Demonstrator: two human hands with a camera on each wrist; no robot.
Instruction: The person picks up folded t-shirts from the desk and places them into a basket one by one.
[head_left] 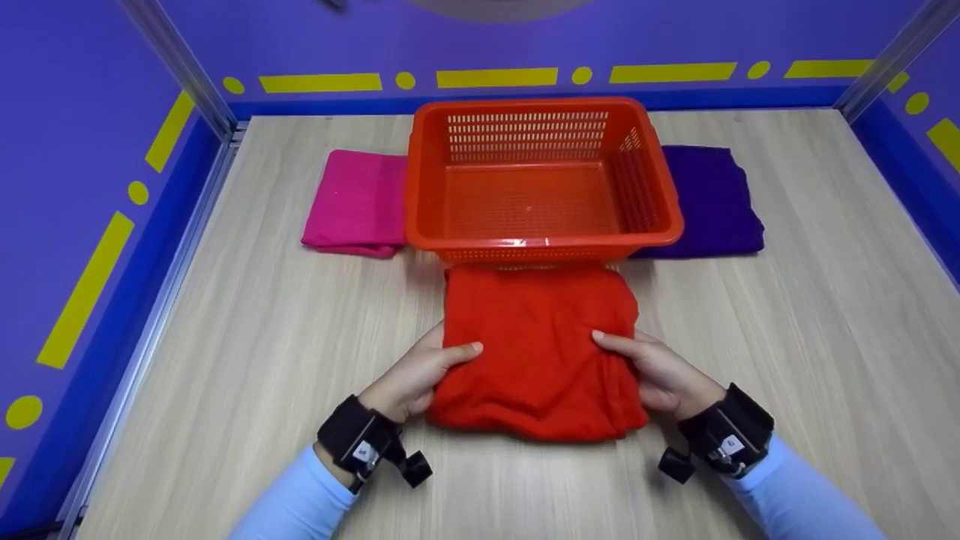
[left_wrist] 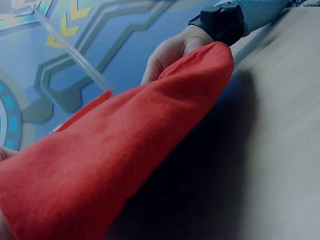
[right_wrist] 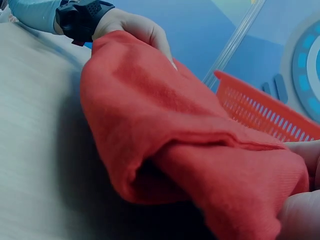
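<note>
A folded red cloth (head_left: 536, 352), perhaps a garment, is held between both hands just in front of the basket. My left hand (head_left: 421, 371) grips its left edge, thumb on top and fingers hidden underneath. On the opposite edge my right hand (head_left: 664, 371) holds it the same way, thumb over the upper face. Both wrist views show a dark shadow under the cloth, so it is lifted off the table. In the right wrist view the folded layers of the red cloth (right_wrist: 200, 150) gape a little at the near edge.
An orange-red plastic basket (head_left: 544, 241) with slotted walls stands at the back centre, nothing inside it. A folded pink cloth (head_left: 356, 201) lies to its left, a folded dark purple cloth (head_left: 712, 201) to its right, each partly hidden by it. Blue panels (head_left: 60, 187) enclose the wooden table (head_left: 262, 315).
</note>
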